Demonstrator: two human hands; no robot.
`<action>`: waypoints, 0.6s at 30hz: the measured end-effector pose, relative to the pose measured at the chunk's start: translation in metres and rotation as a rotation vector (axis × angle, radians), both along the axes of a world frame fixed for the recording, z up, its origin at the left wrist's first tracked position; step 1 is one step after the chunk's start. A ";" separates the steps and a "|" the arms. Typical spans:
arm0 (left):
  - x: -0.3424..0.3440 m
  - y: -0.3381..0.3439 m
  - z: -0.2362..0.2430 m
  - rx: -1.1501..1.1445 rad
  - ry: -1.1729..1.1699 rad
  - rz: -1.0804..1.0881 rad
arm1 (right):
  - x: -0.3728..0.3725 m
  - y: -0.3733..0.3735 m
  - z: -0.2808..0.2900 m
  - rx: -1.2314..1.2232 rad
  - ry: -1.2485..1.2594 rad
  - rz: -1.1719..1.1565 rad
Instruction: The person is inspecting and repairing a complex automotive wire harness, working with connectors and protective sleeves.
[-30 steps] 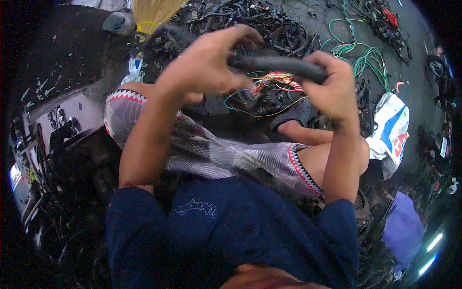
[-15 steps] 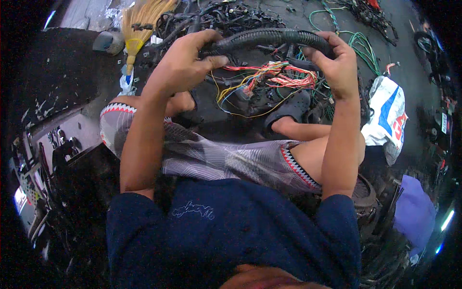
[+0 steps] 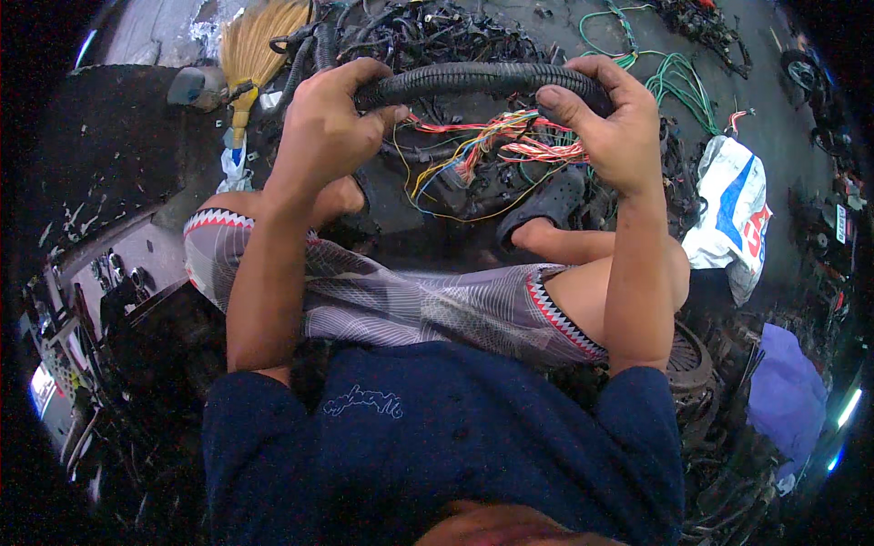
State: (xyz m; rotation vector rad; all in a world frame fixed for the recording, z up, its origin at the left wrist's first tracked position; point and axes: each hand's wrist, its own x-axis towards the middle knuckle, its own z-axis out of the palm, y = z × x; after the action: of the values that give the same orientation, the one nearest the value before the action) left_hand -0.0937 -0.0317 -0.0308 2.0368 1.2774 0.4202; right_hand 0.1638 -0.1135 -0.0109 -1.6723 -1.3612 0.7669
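A black corrugated conduit (image 3: 473, 80) arches between my two raised hands, its ribs showing along the middle. My left hand (image 3: 339, 118) is closed round its left end, and my right hand (image 3: 612, 118) grips the right end with the thumb on the near side. Past the left hand, more black ribbed tubing (image 3: 325, 47) runs toward the pile; whether it joins the held piece is hidden. Below the conduit, a bundle of red, white, yellow and blue wires (image 3: 519, 144) lies on the floor in front of my feet.
A heap of black wire harnesses (image 3: 437, 36) covers the floor beyond. A straw broom (image 3: 259, 45) lies at the far left. Green wires (image 3: 683, 86) are at the far right, above a white sack (image 3: 726, 214). A purple sheet (image 3: 785, 396) hangs near my right side.
Both hands have shifted slightly left with the conduit. My right thumb has moved up onto the conduit, and its ribbed middle now shows more plainly.
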 end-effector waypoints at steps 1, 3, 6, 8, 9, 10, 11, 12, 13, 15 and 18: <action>0.000 0.000 0.000 -0.012 -0.005 0.007 | -0.001 0.000 0.000 0.014 0.013 -0.004; -0.001 -0.001 0.000 -0.024 -0.008 0.016 | -0.002 0.001 0.000 0.001 0.025 -0.012; -0.003 -0.002 -0.002 0.044 -0.007 -0.017 | -0.004 0.001 -0.001 -0.018 0.040 -0.023; -0.003 -0.004 0.000 0.024 -0.059 -0.036 | -0.004 0.002 -0.002 -0.021 0.042 -0.026; -0.003 -0.005 0.001 0.027 -0.062 -0.036 | -0.003 0.002 -0.003 -0.020 0.007 -0.041; -0.004 -0.006 0.001 0.069 -0.077 -0.057 | -0.002 0.002 -0.004 -0.019 -0.027 -0.057; -0.005 -0.007 0.002 0.109 -0.093 -0.080 | -0.002 0.003 -0.007 -0.016 -0.031 -0.059; -0.005 -0.008 0.003 0.111 -0.097 -0.082 | -0.001 0.004 -0.010 0.015 -0.003 -0.074; -0.005 -0.009 0.004 0.091 -0.105 -0.076 | 0.000 0.004 -0.011 0.046 0.024 -0.088; -0.004 -0.011 0.006 0.068 -0.119 -0.072 | 0.000 0.005 -0.011 0.042 0.008 -0.088; -0.004 -0.010 0.011 0.056 -0.163 -0.096 | 0.000 0.006 -0.009 0.027 -0.017 -0.084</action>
State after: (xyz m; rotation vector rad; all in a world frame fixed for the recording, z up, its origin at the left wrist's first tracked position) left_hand -0.0980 -0.0422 -0.0194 2.0552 1.0775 0.5703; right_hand 0.1641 -0.1073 -0.0198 -1.7070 -1.2990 0.6840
